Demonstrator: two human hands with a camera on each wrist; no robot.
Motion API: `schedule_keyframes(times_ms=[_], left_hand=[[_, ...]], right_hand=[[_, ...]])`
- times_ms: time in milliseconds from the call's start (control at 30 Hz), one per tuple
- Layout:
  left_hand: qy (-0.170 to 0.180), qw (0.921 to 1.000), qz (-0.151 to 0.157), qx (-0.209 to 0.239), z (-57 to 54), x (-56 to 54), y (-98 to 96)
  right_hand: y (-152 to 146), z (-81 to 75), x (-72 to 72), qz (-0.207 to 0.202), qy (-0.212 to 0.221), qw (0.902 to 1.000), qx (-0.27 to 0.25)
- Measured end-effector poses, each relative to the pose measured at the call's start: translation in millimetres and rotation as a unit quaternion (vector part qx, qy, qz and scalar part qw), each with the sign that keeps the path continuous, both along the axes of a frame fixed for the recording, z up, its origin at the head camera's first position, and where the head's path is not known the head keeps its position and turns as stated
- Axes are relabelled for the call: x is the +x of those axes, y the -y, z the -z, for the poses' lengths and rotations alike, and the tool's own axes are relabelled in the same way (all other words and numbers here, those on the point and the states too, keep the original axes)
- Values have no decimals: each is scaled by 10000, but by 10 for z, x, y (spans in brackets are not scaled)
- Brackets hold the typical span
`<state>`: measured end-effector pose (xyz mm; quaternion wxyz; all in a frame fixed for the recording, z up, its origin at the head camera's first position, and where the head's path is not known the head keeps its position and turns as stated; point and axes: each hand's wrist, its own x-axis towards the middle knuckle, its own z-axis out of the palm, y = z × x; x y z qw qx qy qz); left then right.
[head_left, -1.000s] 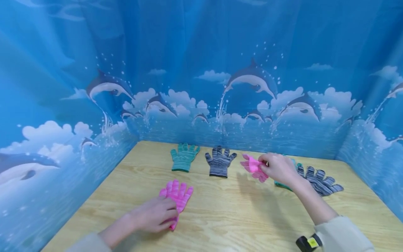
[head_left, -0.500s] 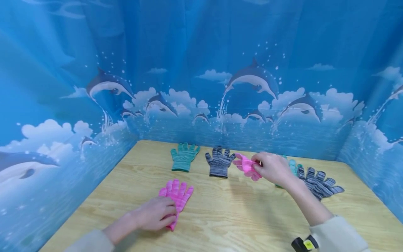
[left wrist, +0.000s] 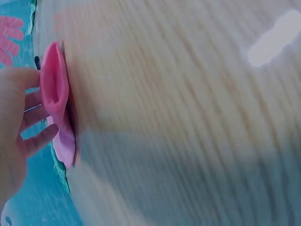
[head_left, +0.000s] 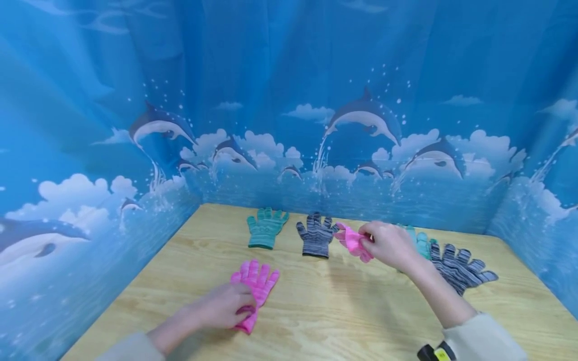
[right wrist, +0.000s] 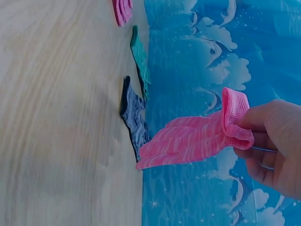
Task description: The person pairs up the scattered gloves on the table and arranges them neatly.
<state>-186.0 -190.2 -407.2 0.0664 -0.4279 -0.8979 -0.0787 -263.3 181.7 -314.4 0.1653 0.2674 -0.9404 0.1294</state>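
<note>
- A raised pink glove (head_left: 353, 242) is pinched at its cuff between the thumb and fingers of the right hand (head_left: 390, 244); it is held clear of the table (head_left: 316, 316), its finger ends drooping toward the tabletop.
- A front pink glove (head_left: 260, 286) is lying on the table, finger ends pointing away from the person; its cuff end is gripped by the curled fingers of the left hand (head_left: 228, 305), and the cuff is seen gaping in the left wrist view.
- The raised pink glove is held just beside a middle gray striped glove (head_left: 316, 239); whether the two are touching cannot be told.
- A far-left teal glove (head_left: 264, 231) is laid flat to the left of the middle gray striped glove, apart from it; at the right, a partly hidden teal glove (head_left: 422, 244) and a right-side gray striped glove (head_left: 465, 268) are laid close together, both partly covered by the right arm.
- The step in hand is judged to be the bringing together of the two pink gloves; neither is released, and they are well apart.
- For the next move, the raised pink glove would need to be carried leftward and toward the person, then lowered; the front pink glove should be kept steady and flat meanwhile.
</note>
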Motion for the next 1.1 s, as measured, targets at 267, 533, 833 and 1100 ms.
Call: schedule_keyframes(times_ms=[267,533,833,1100], left_hand=[[-705,9950,574,-412,-4,61,-60],[-1190,9855,1041,-607,-34,84,16],[-1214,9841,1126,-646,40,133,32],[-1153,9852,1076,-672,44,115,39]], right_hand=[[255,93,-37,-298,38,9995,-106],[673,137,-94,-490,164,9982,-308],[1174,229,-97,-606,230,9953,-714],[1528,310,-103,-730,-225,9943,-741]])
